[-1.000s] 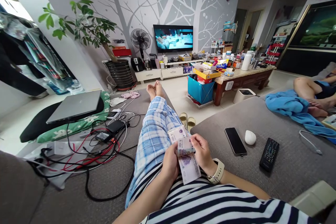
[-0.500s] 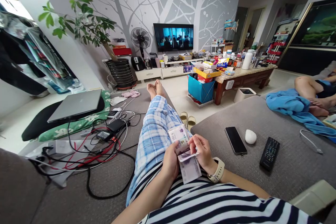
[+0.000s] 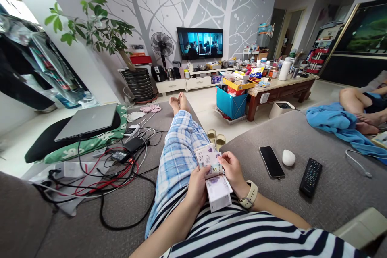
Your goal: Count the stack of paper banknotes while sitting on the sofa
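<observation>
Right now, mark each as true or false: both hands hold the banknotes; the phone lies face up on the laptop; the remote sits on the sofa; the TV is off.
1. Both the left hand and the right hand hold the banknotes. True.
2. The phone lies on the laptop. False: it lies on the sofa, beside a white mouse.
3. The remote sits on the sofa. True.
4. The TV is off. False: it shows a picture.

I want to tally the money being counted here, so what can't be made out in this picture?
Head view only:
- Banknotes: how many is hidden; they overlap, and the left hand and right hand cover parts. Only a "5" reads; the rest is too small.
- Phone: screen dark.
- Person at the right: cut off by the edge.
</observation>
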The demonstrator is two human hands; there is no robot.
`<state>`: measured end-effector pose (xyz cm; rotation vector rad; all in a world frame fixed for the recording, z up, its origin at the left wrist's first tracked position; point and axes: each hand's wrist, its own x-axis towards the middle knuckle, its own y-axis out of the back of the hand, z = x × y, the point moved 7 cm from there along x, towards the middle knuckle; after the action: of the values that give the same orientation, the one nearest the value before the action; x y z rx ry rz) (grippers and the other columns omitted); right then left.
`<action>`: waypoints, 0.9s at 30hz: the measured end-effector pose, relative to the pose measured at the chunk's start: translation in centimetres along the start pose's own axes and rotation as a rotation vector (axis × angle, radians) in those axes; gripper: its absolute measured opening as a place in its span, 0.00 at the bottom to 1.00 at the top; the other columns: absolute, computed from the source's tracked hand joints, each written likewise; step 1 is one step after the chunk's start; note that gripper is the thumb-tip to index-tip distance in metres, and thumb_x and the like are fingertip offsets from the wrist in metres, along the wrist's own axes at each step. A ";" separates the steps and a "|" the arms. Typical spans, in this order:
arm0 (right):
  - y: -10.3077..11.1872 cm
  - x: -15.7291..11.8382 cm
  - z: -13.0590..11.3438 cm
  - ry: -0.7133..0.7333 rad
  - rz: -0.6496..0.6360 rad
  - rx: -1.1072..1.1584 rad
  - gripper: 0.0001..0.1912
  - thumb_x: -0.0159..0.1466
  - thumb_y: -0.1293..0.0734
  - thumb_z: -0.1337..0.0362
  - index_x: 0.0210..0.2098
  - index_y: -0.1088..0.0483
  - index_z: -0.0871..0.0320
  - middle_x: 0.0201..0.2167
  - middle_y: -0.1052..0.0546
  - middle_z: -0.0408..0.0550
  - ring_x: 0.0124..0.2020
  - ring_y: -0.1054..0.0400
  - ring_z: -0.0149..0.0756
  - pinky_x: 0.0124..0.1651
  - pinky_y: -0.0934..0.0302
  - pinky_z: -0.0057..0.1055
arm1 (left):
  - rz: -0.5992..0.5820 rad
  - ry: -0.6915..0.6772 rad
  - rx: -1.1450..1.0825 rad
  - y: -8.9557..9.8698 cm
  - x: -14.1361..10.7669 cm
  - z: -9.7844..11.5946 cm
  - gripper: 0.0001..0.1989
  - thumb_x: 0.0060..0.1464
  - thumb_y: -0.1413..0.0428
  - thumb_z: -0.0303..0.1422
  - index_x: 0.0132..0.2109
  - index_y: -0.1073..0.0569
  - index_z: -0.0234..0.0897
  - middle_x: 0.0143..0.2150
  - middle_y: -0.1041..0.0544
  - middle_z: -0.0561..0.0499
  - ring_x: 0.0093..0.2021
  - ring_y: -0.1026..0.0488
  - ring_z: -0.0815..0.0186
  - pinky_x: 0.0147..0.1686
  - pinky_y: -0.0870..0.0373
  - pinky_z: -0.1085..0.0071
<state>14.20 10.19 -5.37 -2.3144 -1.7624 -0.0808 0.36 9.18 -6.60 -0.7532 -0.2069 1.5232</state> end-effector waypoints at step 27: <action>-0.5 -1.3 -2.3 0.108 -0.079 -0.004 0.19 0.65 0.34 0.48 0.27 0.33 0.56 0.22 0.36 0.39 0.25 0.44 0.31 0.29 0.49 0.29 | 0.036 0.012 -0.025 0.2 0.7 -0.2 0.12 0.60 0.49 0.31 0.38 0.21 0.34 0.32 0.17 0.48 0.50 0.20 0.51 0.47 0.21 0.60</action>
<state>13.59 8.64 -3.31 -2.1981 -1.8010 -0.2184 0.35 9.73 -7.11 -0.7889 -0.2050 1.5522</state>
